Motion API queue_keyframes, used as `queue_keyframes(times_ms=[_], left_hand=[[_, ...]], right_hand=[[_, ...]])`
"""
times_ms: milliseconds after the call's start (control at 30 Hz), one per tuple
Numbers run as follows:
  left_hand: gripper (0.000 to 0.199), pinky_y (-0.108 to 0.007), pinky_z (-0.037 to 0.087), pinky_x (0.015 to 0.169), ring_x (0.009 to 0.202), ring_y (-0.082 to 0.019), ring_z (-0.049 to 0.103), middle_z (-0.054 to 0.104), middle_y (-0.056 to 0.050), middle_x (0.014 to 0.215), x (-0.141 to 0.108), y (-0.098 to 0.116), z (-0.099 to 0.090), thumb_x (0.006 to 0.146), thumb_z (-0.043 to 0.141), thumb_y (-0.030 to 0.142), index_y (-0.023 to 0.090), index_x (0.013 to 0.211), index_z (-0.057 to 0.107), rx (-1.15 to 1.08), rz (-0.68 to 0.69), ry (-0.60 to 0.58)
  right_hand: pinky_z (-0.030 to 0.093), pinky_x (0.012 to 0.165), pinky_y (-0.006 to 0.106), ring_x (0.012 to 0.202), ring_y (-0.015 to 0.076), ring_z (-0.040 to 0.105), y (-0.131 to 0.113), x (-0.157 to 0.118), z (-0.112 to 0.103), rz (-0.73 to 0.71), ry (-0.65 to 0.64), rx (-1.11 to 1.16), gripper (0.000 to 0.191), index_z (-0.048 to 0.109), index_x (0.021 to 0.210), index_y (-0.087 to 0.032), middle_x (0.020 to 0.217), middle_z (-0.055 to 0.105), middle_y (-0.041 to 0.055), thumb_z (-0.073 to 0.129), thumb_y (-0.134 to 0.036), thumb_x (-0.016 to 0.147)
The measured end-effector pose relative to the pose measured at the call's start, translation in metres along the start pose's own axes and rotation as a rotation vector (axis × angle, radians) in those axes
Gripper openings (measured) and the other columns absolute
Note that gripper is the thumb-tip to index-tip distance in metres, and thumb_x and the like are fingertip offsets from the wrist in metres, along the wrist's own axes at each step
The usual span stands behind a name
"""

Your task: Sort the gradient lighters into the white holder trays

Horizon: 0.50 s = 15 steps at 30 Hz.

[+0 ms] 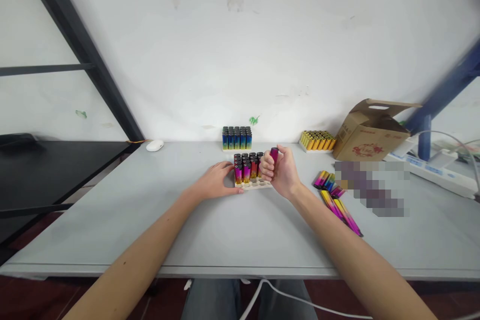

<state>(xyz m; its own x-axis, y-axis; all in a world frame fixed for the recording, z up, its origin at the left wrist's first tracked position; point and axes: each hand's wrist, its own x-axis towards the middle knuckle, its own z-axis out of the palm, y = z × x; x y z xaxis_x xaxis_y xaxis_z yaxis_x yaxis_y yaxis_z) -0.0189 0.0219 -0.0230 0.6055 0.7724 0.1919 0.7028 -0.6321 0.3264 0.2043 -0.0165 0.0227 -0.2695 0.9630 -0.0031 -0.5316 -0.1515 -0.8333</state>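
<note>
Two hands | R (282, 172) fist on lighter (274, 154) | L (216, 183) flat, steadying tray (252, 185), prob. | box (369, 132) far R

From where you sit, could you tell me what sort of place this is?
Probably a small packing or assembly workshop: trays of lighters on a plain grey table, loose lighters beside a cardboard box, and a bare scuffed wall.

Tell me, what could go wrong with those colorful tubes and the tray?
The right hand grips one rainbow tube just above the packed tray; a clumsy push might knock over the upright tubes beside it. The left hand only rests against the tray's side, so the tray could slide. The loose tubes lying flat to the right might roll along the table.
</note>
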Motion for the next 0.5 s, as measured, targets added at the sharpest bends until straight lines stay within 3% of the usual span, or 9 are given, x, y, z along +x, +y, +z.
queue_keyframes(times_ms=[333,400,500], left_hand=[[0.076,-0.046,0.04,0.109,0.128,-0.036,0.051,0.053,-0.014,0.139,-0.0008,-0.0003,0.0003,0.074,0.063,0.074,0.019,0.128,0.059,0.007,0.004,0.008],[0.077,-0.046,0.04,0.109,0.128,-0.036,0.05,0.053,-0.013,0.139,-0.001,-0.0006,0.0007,0.074,0.063,0.074,0.021,0.129,0.058,0.006,0.003,0.013],[0.077,-0.047,0.04,0.109,0.129,-0.036,0.049,0.053,-0.012,0.14,-0.0013,-0.0013,0.0008,0.074,0.062,0.076,0.023,0.131,0.057,0.004,0.005,0.014]], right_hand=[[0.021,0.038,0.021,0.041,0.0081,0.02,0.0011,-0.0012,-0.0003,-0.022,-0.034,-0.029,0.042,0.032,0.056,-0.022,0.05,0.022,-0.0076,0.042,-0.052,0.084],[0.024,0.04,0.022,0.043,0.0088,0.025,0.0019,-0.0024,-0.0003,-0.075,-0.05,-0.134,0.04,0.04,0.064,-0.022,0.052,0.029,-0.0071,0.042,-0.056,0.085],[0.038,0.051,0.025,0.054,0.0115,0.043,0.0012,-0.0082,-0.0015,-0.272,-0.072,-0.493,0.031,0.049,0.084,-0.022,0.065,0.046,-0.0042,0.046,-0.053,0.09]])
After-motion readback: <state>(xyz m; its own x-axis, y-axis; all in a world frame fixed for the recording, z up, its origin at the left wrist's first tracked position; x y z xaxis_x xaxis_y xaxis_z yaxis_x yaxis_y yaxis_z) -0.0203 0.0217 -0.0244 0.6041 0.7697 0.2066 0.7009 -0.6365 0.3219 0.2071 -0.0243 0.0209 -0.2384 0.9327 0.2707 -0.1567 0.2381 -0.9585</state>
